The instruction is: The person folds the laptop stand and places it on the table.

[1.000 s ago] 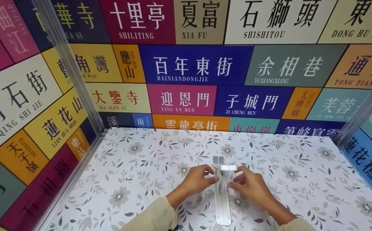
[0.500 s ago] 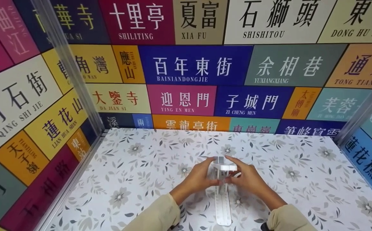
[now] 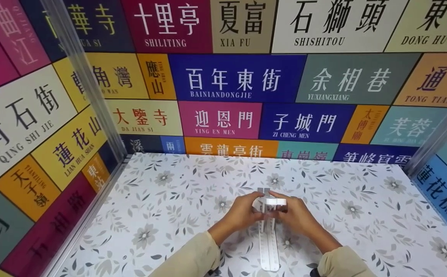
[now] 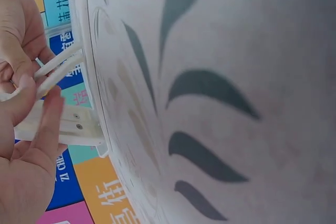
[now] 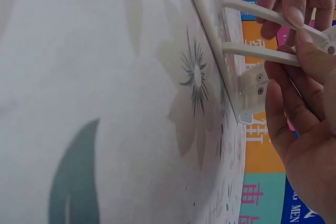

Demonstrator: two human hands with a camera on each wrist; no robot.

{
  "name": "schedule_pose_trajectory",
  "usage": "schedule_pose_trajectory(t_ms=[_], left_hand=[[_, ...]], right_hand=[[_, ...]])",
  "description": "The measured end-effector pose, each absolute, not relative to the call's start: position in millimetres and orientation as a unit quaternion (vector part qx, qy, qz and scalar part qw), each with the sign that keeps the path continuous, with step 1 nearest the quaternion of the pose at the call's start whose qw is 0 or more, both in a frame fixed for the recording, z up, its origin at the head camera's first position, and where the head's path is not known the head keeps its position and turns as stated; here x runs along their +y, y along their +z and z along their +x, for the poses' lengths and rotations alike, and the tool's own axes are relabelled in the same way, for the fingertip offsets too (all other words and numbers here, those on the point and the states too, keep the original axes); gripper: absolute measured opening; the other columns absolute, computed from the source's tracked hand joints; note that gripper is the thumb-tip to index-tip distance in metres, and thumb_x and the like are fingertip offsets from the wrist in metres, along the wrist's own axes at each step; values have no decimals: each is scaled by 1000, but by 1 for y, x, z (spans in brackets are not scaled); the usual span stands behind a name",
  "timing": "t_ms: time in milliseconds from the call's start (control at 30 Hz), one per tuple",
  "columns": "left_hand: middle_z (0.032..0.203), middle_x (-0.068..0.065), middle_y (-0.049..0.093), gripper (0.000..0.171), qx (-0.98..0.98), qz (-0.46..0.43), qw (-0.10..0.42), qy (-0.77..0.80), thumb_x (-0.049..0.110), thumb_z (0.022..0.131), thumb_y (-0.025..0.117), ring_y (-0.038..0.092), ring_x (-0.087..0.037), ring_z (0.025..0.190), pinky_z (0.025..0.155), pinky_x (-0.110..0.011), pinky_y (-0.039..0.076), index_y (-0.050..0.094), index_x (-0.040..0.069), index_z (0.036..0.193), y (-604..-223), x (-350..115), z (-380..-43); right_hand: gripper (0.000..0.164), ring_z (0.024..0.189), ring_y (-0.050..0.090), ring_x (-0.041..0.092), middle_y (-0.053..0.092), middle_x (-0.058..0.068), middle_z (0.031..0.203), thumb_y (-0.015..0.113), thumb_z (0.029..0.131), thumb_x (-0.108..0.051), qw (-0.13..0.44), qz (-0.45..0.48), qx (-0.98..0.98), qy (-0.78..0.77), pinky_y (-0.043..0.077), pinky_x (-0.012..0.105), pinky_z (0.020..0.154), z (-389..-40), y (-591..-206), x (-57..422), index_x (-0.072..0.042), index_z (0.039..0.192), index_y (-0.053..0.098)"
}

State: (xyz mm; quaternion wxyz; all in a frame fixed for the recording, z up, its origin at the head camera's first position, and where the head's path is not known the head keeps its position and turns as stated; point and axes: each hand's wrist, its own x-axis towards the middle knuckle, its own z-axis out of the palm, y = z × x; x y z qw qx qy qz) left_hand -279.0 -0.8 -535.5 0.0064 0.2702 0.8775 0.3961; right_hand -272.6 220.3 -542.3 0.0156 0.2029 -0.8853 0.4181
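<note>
A white folding stand [image 3: 269,256] stands on the flowered tabletop, its long flat base pointing toward me. Two thin slanted struts [image 5: 260,54] rise from the base to an upright post [image 5: 253,85] with screws in it. At the top is a short white crosspiece [image 3: 276,201]. My left hand [image 3: 240,211] grips the stand from the left, its thumb on one strut. From the right, my right hand [image 3: 298,213] holds it too, with the thumb pressed at the other strut. The thumbs nearly meet in front, and the fingers hide part of the post.
The white tabletop [image 3: 161,204] with grey flowers and leaves spreads around the stand. Colourful sign-covered walls [image 3: 231,77] enclose it at the back and sides. Clear corner strips [image 3: 100,100] run up where the walls join.
My hands have moved inward and farther back around the stand, from loose fingertip contact to a closer hold. The thumbs have come together on the struts. The base has stayed in place.
</note>
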Motion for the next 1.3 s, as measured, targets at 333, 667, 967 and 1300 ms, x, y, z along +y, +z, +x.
schedule_pose_trajectory(t_ms=[333,667,967,1300], left_hand=[[112,-13,75,56,876,267,13,401,5,88,77,57,3,61,58,-15,49,58,10,141,-534,0,-282],[129,-12,65,49,871,253,20,421,7,93,71,51,-1,62,63,-19,49,58,10,140,-533,2,-282],[140,-17,51,51,861,272,25,430,-2,95,59,58,-17,106,99,-28,49,51,8,144,-539,5,-278],[116,-7,70,50,818,328,-5,472,-12,85,61,63,-16,107,102,-41,52,62,10,130,-534,6,-286]], right_hand=[[63,78,70,12,68,7,88,73,95,-16,-19,220,-856,467,56,23,69,-272,-541,221,-6,152,48],[65,80,72,19,70,9,88,63,102,-14,-57,249,-833,491,56,25,72,-270,-538,224,-5,159,33],[65,96,66,15,68,9,112,59,103,-9,-73,239,-836,489,54,24,76,-271,-539,224,-11,161,30],[68,101,69,37,62,29,126,55,106,-14,-132,226,-786,560,61,40,78,-268,-534,218,-7,163,20]])
